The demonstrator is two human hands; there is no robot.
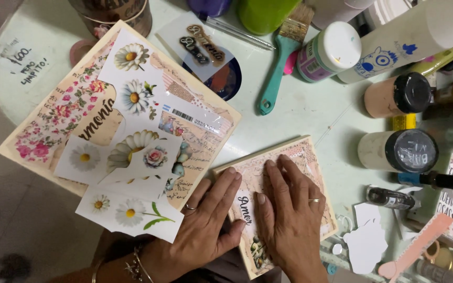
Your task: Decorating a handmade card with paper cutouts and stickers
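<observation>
Both hands lie flat, palms down and fingers spread a little, gripping nothing. The left hand rests at about seven o'clock of the small decorated wooden board, its fingertips reaching onto the board's near-left corner and edge, a ring on one finger and bracelets at the wrist. The right hand lies squarely over the middle of the same board, fingers pointing toward twelve o'clock and pressed on the pink patterned paper that covers it; it too wears a ring. The board sits tilted on the pale green table, under and between the two hands, with its lower corner running toward six o'clock. At ten o'clock from the hands lies a larger board covered with floral paper and loose daisy cut-outs, one sheet of which touches the left hand's thumb side. At twelve o'clock lies a teal-handled brush. At two to three o'clock stand jars and bottles, well apart from the hands.
</observation>
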